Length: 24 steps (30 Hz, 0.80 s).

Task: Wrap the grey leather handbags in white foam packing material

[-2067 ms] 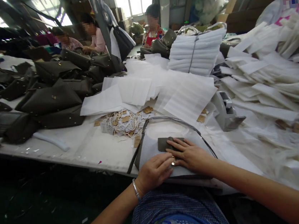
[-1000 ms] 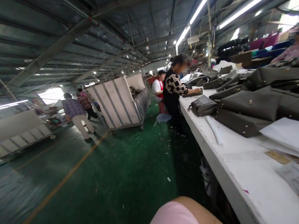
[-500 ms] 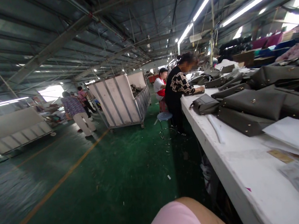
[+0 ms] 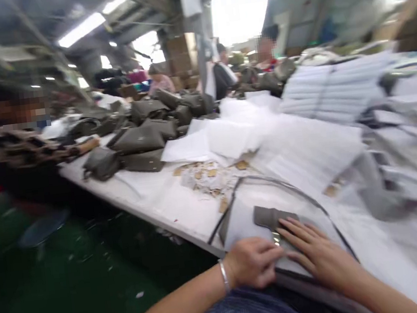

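A handbag lies at the table's near edge, its front covered by a white sheet [image 4: 241, 218]. Its thin dark strap [image 4: 313, 197] loops over the far side. The grey flap tab [image 4: 270, 216] shows on top, with a shiny metal clasp [image 4: 276, 238] below it. My right hand [image 4: 319, 252] rests flat on the bag and tab, fingers stretched out. Beside the clasp, my left hand [image 4: 252, 262], with a bracelet at the wrist, is closed with curled fingers at the bag's near side. Whatever those fingers grip is hidden.
Several dark grey handbags [image 4: 139, 139] are piled further along the white table [image 4: 148, 193]. White paper sheets [image 4: 229, 136], small tags [image 4: 211, 176] and a strapped white stack [image 4: 310, 92] lie beyond my hands. A co-worker's sleeve [image 4: 22, 145] is at left, near a stool [image 4: 45, 228].
My view has swung right and down, from the aisle and carts to the table. Both my hands and the sheet-covered handbag are now in view.
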Each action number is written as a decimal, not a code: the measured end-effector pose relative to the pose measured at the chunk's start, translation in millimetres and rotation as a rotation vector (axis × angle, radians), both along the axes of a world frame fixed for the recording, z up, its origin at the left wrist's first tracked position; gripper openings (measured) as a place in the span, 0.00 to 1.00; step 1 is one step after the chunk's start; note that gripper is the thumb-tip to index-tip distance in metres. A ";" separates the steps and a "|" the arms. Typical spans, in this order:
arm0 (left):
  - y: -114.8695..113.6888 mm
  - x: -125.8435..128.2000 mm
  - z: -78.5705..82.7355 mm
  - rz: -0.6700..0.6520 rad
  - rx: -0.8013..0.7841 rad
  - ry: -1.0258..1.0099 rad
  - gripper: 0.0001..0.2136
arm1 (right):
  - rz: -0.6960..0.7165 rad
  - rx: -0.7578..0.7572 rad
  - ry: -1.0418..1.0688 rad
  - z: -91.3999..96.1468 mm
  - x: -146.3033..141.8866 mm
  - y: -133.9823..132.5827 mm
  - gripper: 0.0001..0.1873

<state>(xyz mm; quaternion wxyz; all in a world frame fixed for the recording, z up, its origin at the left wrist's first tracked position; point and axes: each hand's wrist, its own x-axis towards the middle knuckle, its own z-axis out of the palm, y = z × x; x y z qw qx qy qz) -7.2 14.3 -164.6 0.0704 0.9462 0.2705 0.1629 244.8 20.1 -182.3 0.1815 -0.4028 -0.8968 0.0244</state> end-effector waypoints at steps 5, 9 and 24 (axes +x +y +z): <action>-1.5 7.0 -11.1 0.041 -0.029 -0.177 0.19 | -0.104 -0.180 -0.076 14.6 -5.7 -9.1 0.26; -15.1 11.2 -23.5 0.110 0.162 -0.152 0.20 | -0.100 -0.220 -0.007 19.8 -8.5 -9.1 0.27; 12.3 4.2 -74.5 0.007 0.500 -0.256 0.27 | -0.815 0.045 0.018 70.7 127.7 22.8 0.16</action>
